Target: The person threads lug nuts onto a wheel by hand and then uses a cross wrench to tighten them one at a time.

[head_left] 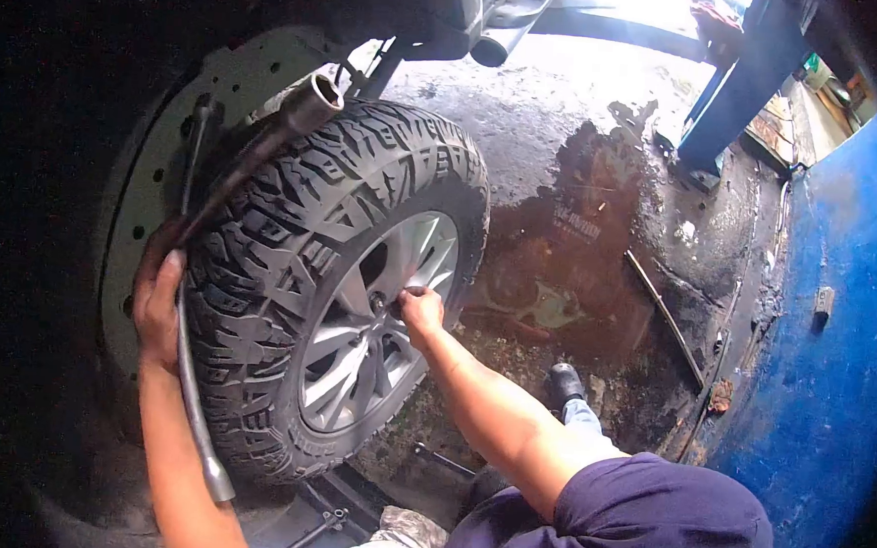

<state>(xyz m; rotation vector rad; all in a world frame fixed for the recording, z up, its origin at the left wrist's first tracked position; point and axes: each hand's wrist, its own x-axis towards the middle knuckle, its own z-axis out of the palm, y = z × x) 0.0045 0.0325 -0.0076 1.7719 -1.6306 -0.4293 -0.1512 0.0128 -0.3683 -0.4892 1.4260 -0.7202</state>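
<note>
Stained floor (549, 250) stretches beyond my right grip (421, 310), curled near the hub of the wheel (336, 342), contents unclear. My left grip (160, 304) clasps a four-way wrench (191, 380) beside the tire (282, 236).

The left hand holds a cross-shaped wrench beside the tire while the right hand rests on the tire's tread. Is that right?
Not quite. The head view shows the right hand near the center of the silver wheel, not on the tread. The left hand does hold the cross-shaped wrench beside the tire.
</note>
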